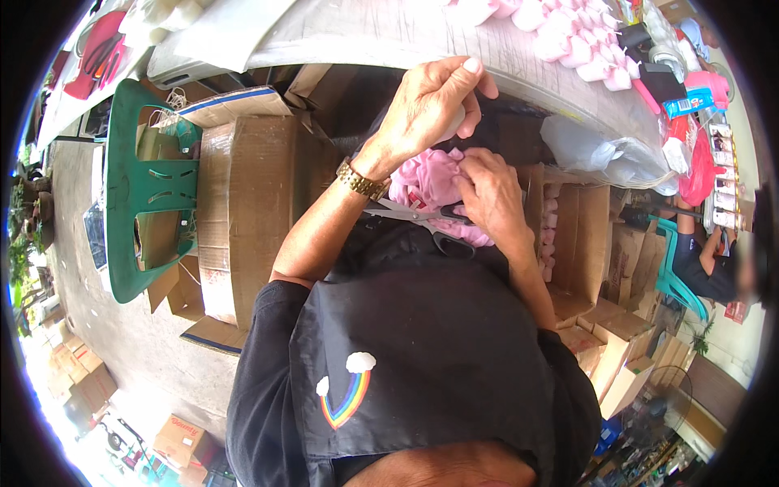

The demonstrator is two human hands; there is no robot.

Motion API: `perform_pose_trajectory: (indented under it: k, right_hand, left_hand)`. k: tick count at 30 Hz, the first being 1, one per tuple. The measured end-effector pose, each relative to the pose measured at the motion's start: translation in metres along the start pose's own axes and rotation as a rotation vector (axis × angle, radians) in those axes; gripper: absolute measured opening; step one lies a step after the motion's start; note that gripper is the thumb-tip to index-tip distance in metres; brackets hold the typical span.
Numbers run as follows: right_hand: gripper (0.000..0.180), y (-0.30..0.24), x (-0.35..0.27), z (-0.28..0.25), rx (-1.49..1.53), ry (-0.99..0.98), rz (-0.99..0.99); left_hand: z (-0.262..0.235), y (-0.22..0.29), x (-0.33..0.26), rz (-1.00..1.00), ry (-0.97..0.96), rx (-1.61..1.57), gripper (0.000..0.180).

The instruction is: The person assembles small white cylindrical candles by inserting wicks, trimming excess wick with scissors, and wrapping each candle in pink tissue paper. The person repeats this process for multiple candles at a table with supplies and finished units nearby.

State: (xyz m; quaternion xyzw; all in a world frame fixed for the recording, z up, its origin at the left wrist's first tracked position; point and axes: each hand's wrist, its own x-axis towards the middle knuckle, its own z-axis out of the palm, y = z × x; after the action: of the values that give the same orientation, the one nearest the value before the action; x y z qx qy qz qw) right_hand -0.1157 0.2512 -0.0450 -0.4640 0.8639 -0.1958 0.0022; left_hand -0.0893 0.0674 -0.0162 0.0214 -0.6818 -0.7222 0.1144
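Observation:
Raised near the table's edge, my left hand point(438, 101) has a gold watch point(363, 180) at its wrist. Its fingers curl around a pale rounded piece point(457, 123), mostly hidden by the palm. Below it, on my lap, lies a bunched pink cloth point(426, 180). My right hand point(493, 195) is closed on the right side of this cloth, fingers bent into its folds. A pair of scissors point(418, 217) with dark handles rests across the cloth, blades toward the left and apart from both hands' fingertips.
Pink candle-like pieces point(572, 45) crowd the grey table point(365, 36) ahead. A cardboard box point(260, 211) and green chair point(130, 195) stand left. To the right are an open carton point(586, 235) with pink pieces, a clear plastic bag point(600, 150) and another person point(714, 264).

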Motion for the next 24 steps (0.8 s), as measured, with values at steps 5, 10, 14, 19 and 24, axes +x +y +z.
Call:
perform_pose_trajectory:
  k: [5,10,14,19,24]
  right_hand:
    - [0.015,0.014,-0.006,-0.043,0.999,0.235,0.271]
    - [0.027,0.013,-0.002,-0.075,1.136,0.621,0.137]
    - [0.029,0.035,-0.008,-0.112,0.99,1.114,0.339]
    - [0.034,0.083,-0.042,-0.158,0.419,1.157,0.194]
    - [0.031,0.042,-0.035,-0.119,0.891,0.737,0.397]
  left_hand:
    - [-0.012,0.013,-0.006,0.089,0.063,0.158,0.046]
    - [-0.014,0.001,-0.017,-0.085,0.009,0.205,0.042]
    - [-0.005,-0.015,-0.024,-0.082,-0.054,0.164,0.036]
    - [0.008,-0.029,-0.028,-0.078,-0.081,0.135,0.026]
    - [0.004,-0.029,-0.041,0.107,-0.229,0.583,0.019]
